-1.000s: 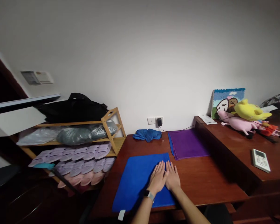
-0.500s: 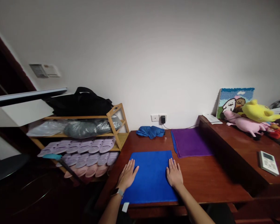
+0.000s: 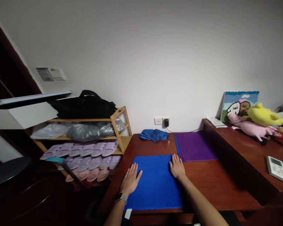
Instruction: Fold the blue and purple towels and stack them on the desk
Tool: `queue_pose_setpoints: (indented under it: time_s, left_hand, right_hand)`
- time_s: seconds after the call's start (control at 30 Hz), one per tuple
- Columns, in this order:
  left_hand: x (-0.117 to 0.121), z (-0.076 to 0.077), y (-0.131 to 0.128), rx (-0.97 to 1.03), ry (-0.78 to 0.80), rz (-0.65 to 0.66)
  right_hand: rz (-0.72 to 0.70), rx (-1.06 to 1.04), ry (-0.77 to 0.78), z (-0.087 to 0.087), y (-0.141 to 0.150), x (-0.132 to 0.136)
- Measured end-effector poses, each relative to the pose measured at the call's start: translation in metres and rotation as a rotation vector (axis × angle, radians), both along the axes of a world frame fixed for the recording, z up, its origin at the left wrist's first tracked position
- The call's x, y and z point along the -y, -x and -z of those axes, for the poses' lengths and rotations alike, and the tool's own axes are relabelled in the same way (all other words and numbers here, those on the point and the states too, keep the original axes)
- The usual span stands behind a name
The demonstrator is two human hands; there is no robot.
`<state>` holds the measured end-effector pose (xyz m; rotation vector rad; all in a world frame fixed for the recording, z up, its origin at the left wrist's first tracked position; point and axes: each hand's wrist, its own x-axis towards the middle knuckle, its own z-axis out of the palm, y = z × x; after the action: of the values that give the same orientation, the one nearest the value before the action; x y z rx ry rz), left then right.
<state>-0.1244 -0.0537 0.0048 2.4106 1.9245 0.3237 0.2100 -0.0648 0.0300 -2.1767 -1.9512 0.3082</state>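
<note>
A blue cloth [image 3: 156, 185] lies spread flat at the near edge of the brown desk [image 3: 209, 182], with a small white tag [image 3: 128, 214] hanging from its near left corner. On its left edge rests my left hand [image 3: 130, 180], palm down, fingers stretched out; a watch is on that wrist. My right hand [image 3: 177, 167] lies flat along the far right part of the cloth, fingers extended towards its far right corner. Neither hand grips anything. Farther back, purple cloths [image 3: 196, 147] lie flat with a blue edge showing under them.
A crumpled blue cloth [image 3: 153, 135] sits by the wall, below a plugged-in black adapter [image 3: 166, 122]. To the left stands a wooden rack [image 3: 121, 133] with slippers and a black bag [image 3: 87, 106]. Soft toys [image 3: 263, 114] and a white calculator-like device [image 3: 277, 169] occupy the raised right surface.
My right hand has slid away from me along the cloth's right edge, towards the far corner. The left hand stays at the left edge. The camera view has shifted slightly.
</note>
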Motion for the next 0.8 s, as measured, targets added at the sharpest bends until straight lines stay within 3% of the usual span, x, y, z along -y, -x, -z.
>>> queue_pose_setpoints:
  time_s: [0.23,0.4,0.5,0.63,0.73,0.8]
  left_hand:
    - [0.002,-0.003,0.0,-0.047,-0.012,0.005]
    - [0.003,-0.015,-0.015,-0.066,-0.202,0.023]
    - [0.0,-0.024,-0.06,-0.02,-0.256,0.151]
    - [-0.009,-0.027,-0.144,0.034,-0.161,0.373]
    - [-0.017,-0.021,-0.187,0.043,-0.03,0.372]
    - [-0.021,-0.016,-0.193,0.031,0.019,0.366]
  right_hand:
    - [-0.037,-0.024,0.018,0.014,-0.002,-0.005]
    - [-0.023,-0.052,0.021,0.013,-0.001,-0.006]
    - [-0.027,-0.072,0.023,0.011,-0.002,-0.006]
    - [-0.045,-0.056,0.018,0.01,-0.004,-0.006]
    - [-0.066,-0.038,0.013,0.011,-0.005,-0.006]
    - [-0.064,-0.038,0.009,0.011,-0.005,-0.006]
